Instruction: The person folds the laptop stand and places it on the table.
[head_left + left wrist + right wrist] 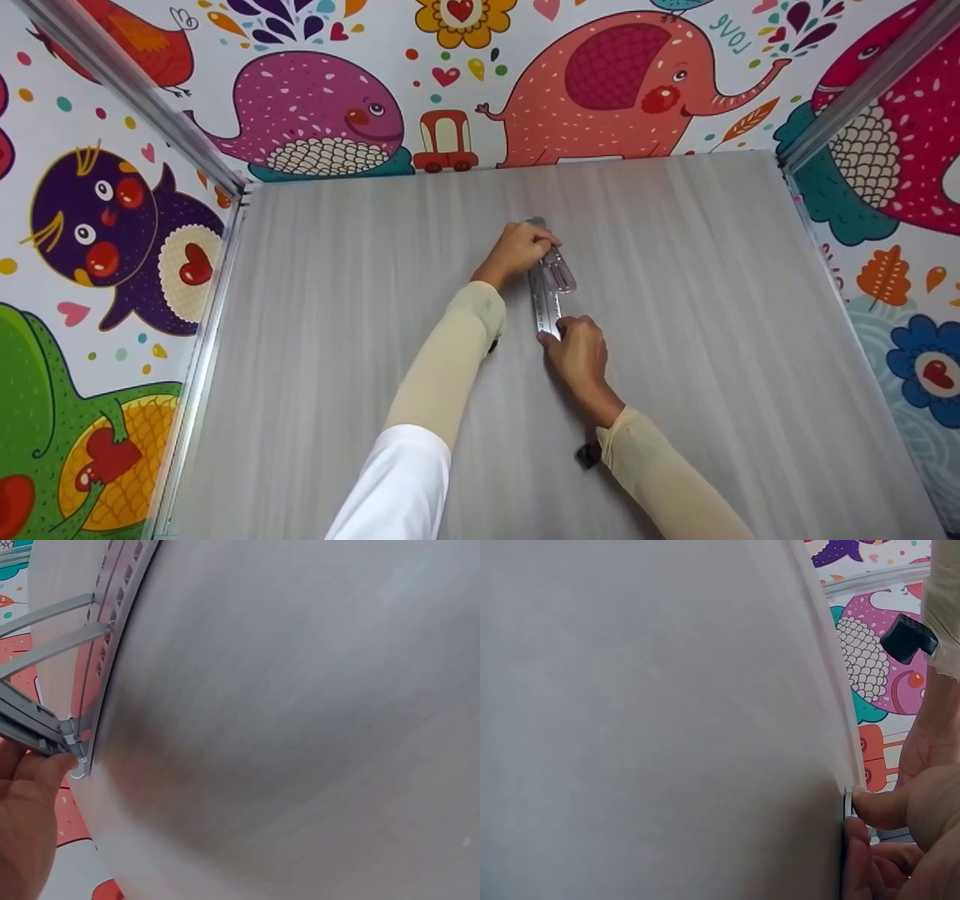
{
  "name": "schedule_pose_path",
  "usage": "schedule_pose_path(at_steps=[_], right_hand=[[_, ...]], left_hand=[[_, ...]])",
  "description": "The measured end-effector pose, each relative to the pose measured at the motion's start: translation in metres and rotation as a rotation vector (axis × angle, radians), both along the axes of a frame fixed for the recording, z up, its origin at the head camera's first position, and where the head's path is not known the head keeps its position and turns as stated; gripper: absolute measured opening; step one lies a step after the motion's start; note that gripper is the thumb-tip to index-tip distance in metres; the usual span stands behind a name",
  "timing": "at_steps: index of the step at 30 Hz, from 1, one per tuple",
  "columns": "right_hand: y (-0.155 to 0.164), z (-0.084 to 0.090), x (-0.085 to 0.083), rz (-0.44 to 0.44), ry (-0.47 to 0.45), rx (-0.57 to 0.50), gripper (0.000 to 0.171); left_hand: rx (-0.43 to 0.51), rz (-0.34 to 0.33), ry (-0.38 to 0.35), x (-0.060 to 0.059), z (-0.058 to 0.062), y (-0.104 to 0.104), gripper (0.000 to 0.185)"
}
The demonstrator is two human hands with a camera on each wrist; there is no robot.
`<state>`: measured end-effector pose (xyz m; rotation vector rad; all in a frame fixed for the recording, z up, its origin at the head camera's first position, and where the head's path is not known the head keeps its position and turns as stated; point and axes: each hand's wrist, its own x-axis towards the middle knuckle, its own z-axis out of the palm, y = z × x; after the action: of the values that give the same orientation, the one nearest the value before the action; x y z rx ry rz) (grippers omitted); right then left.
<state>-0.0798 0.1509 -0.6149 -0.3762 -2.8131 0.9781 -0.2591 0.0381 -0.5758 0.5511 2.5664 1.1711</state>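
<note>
A: From my feed: a metal ruler (546, 304) lies mid-table (337, 337), running roughly 12 to 6, with a clear plastic piece (559, 271) lying on it.

B: Hands?

A: Left hand (519, 251) clasps the 12 o'clock end, right hand (579, 354) pinches the 6 o'clock end. I'd judge the work mid-step: the ruler is gripped at both ends and flat on the table, nothing lifted.

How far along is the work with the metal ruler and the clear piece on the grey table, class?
Done: the metal ruler lies flat on the grey table. In hand: the left hand grips its far end by the clear piece; the right hand pinches the near end. Left: both hands hold on; nothing has been set aside.
</note>
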Motion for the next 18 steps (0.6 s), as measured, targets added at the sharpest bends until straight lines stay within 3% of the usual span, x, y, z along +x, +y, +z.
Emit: schedule_pose_path(at_steps=[9,18], right_hand=[[0.0001,-0.0009,0.0,0.008,0.022,0.015,0.026],[0.0007,-0.0029,-0.0009,0.051,0.038,0.031,0.025]], left_hand=[[0.003,0.009,-0.027,0.0025,-0.0027,0.002,0.029],[0.004,0.023,0.065,0.0084,-0.0058,0.0003,0.03]])
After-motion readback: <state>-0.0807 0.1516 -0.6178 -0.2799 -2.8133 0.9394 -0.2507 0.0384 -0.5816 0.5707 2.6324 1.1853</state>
